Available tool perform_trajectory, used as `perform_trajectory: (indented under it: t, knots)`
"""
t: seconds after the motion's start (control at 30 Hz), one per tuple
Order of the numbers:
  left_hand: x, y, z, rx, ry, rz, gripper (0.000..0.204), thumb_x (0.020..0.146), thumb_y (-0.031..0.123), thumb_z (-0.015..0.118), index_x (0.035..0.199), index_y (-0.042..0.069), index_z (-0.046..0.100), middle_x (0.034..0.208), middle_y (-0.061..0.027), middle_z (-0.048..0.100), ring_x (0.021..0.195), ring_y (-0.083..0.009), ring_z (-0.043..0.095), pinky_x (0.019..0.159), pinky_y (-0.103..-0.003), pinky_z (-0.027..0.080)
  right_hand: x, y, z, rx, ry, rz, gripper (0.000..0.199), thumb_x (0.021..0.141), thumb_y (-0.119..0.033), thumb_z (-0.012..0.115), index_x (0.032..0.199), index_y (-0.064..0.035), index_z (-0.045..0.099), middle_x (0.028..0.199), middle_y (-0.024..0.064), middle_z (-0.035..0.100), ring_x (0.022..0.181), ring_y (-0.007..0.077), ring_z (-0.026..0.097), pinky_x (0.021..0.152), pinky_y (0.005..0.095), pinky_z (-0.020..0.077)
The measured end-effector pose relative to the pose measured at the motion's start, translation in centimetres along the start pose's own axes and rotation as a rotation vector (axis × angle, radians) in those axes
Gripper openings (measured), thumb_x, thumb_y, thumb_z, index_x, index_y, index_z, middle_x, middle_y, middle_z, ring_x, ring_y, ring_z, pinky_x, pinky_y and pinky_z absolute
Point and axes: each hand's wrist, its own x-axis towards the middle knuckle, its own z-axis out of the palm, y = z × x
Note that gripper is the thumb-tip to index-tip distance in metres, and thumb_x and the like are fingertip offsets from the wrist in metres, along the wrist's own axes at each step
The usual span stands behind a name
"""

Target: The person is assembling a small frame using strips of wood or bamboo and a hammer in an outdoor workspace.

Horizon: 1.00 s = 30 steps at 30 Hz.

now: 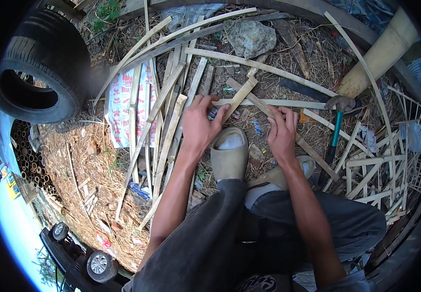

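Observation:
Both hands are low over the ground in front of my feet. My left hand (201,119) has its fingers curled, the thumb against the lower end of a short pale bamboo strip (241,99). That strip slants up to the right and crosses a darker bamboo strip (247,93). My right hand (283,129) closes with thumb and fingers on the darker strip, which runs on down to the right. Behind the hands lies a level bamboo strip (300,103), its right end by the hammer head (341,103). The hammer's teal and black handle (336,129) points toward me.
Several long bamboo strips (159,121) lie loosely at the left, some over a printed white sack (123,107). Tyres (67,73) stand at far left. A grey rock (250,38) sits ahead. At right are a thick bamboo pole (383,53) and a lattice of strips (378,163).

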Motion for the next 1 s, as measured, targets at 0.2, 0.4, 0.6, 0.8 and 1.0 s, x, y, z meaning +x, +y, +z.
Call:
perform_trajectory:
  t: [0.2,0.4,0.6,0.8,1.0]
  knots:
    - [3.3,0.9,2.5,0.113,0.012,0.062,0.054,0.081,0.047,0.085,0.104,-0.001,0.076,0.091,-0.0118,0.073,0.084,-0.0297,0.068,0.092,-0.043,0.043,0.2,-0.2,-0.1,-0.034,-0.008,-0.007,0.039,0.090,0.006,0.062,0.129,-0.0031,0.066,0.113,0.0169,0.056,0.105,0.0365,0.053,0.091,0.0474,0.0450]
    - [4.9,1.0,3.4,-0.084,-0.261,-0.283,0.039,0.080,0.037,0.087,0.099,0.005,0.079,0.083,-0.0073,0.077,0.085,-0.0232,0.070,0.101,-0.056,0.029,0.5,0.3,-0.3,-0.028,-0.007,-0.034,0.032,0.091,0.004,0.061,0.122,0.0008,0.060,0.116,0.0190,0.056,0.108,0.0408,0.052,0.094,0.0515,0.0422]
    - [4.7,1.4,3.4,-0.023,-0.245,-0.219,0.032,0.081,0.036,0.086,0.094,0.008,0.081,0.084,-0.0081,0.078,0.082,-0.0249,0.072,0.101,-0.053,0.035,0.5,0.5,-0.3,-0.033,0.003,-0.039,0.028,0.090,0.002,0.061,0.118,0.0005,0.060,0.114,0.0187,0.057,0.107,0.0414,0.053,0.094,0.0512,0.0421]
    - [3.8,1.4,3.3,-0.124,-0.151,-0.180,0.031,0.081,0.034,0.086,0.094,0.007,0.081,0.081,-0.0105,0.077,0.080,-0.0281,0.071,0.090,-0.045,0.039,0.5,0.3,0.0,-0.024,0.017,-0.024,0.028,0.090,0.001,0.062,0.118,-0.0009,0.060,0.113,0.0183,0.057,0.107,0.0412,0.054,0.093,0.0511,0.0421]
    - [3.9,0.6,2.5,-0.090,-0.167,-0.258,0.041,0.076,0.031,0.091,0.101,0.001,0.080,0.084,-0.0121,0.078,0.073,-0.0200,0.074,0.070,-0.034,0.056,0.7,0.1,0.0,-0.025,0.039,-0.016,0.025,0.091,-0.007,0.066,0.115,-0.0015,0.062,0.111,0.0169,0.059,0.105,0.0400,0.055,0.091,0.0501,0.0434]
